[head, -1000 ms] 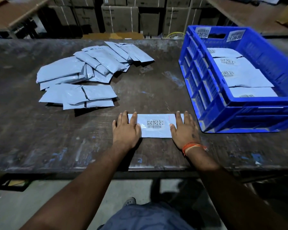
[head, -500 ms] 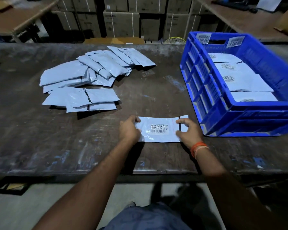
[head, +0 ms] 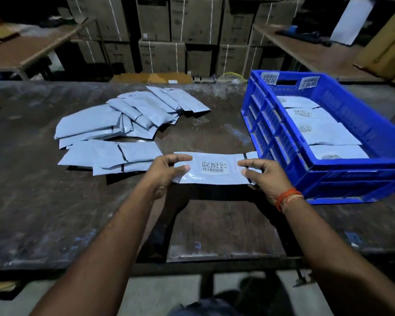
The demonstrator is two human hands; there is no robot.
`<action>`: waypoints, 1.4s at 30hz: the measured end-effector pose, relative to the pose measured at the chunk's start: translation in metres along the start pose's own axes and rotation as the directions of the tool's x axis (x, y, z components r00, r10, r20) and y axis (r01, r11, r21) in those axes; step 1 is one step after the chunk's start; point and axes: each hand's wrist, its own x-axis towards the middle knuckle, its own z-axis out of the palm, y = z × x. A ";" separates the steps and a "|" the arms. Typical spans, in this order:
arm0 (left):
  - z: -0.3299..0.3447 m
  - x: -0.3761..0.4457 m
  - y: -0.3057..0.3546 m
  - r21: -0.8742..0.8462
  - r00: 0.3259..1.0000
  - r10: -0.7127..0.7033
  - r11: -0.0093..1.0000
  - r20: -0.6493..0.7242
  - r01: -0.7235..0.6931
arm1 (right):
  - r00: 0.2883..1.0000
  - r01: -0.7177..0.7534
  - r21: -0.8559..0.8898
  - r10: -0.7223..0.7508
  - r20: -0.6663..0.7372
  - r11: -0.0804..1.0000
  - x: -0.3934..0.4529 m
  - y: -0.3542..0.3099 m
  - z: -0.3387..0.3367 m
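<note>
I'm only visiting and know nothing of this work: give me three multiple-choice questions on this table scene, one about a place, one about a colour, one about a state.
1. Where does the crate stand, seen from the labelled packet?
A) to its right
B) to its left
C) under the table
2. What colour is the crate?
A) red
B) blue
C) green
3. What is the state of the labelled packet?
A) lying untouched
B) inside the crate
C) gripped at both ends
Answers: 1 A, it stands just beyond the right hand; 2 B, its walls are blue; 3 C, the left hand and right hand pinch its ends.
</note>
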 end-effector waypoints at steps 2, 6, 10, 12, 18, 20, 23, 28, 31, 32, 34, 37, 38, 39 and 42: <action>-0.005 0.000 0.026 -0.025 1.000 0.022 0.999 0.003 -0.022 | 1.000 0.029 0.007 -0.029 -0.004 1.000 0.005 -0.022 -0.001; -0.006 0.000 0.073 0.019 0.996 0.093 0.996 -0.003 -0.092 | 0.997 0.069 -0.015 -0.070 -0.013 0.997 0.016 -0.062 -0.008; 0.005 0.006 0.102 0.062 0.985 0.171 0.984 -0.012 -0.170 | 0.988 0.146 -0.094 -0.151 -0.046 0.985 0.021 -0.095 -0.028; 0.019 0.012 0.112 0.078 0.979 0.203 0.976 -0.009 -0.201 | 0.982 0.165 -0.128 -0.175 -0.071 0.978 0.023 -0.106 -0.043; 0.089 0.032 0.135 0.141 0.957 0.286 0.947 0.043 -0.289 | 0.980 0.099 -0.113 -0.117 -0.162 0.989 0.035 -0.121 -0.114; 0.119 0.045 0.142 0.163 0.954 0.295 0.940 0.059 -0.301 | 0.978 0.068 -0.093 -0.085 -0.192 0.993 0.041 -0.119 -0.146; 0.172 0.060 0.147 0.177 0.954 0.289 0.938 0.082 -0.299 | 0.973 0.029 -0.094 -0.049 -0.227 0.995 0.048 -0.109 -0.198; 0.250 0.075 0.143 0.373 0.948 0.309 0.873 0.078 -0.315 | 0.984 -0.050 -0.194 0.015 -0.176 0.980 0.067 -0.082 -0.282; 0.284 0.077 0.139 0.556 0.961 0.261 0.787 0.091 -0.266 | 0.991 -0.092 -0.304 0.059 -0.117 0.948 0.073 -0.066 -0.315; 0.294 0.076 0.139 0.627 0.963 0.249 0.735 0.105 -0.258 | 0.994 -0.099 -0.361 0.074 -0.085 0.927 0.075 -0.061 -0.323; 0.313 0.073 0.142 0.786 0.961 0.233 0.563 0.145 -0.256 | 0.994 -0.096 -0.470 0.110 0.002 0.877 0.080 -0.050 -0.334; 0.347 0.071 0.148 0.941 0.979 0.121 0.280 0.161 -0.190 | 0.988 -0.069 -0.610 0.141 0.070 0.790 0.091 -0.034 -0.345; 0.352 0.073 0.146 0.961 0.984 0.070 0.212 0.164 -0.176 | 0.988 -0.056 -0.649 0.134 0.071 0.758 0.094 -0.031 -0.343; 0.359 0.076 0.143 0.972 0.988 0.013 0.178 0.151 -0.151 | 0.989 -0.047 -0.682 0.129 0.070 0.730 0.096 -0.028 -0.343; 0.374 0.080 0.133 0.993 0.987 -0.123 0.070 0.100 -0.092 | 0.984 -0.038 -0.750 0.156 0.088 0.661 0.100 -0.020 -0.342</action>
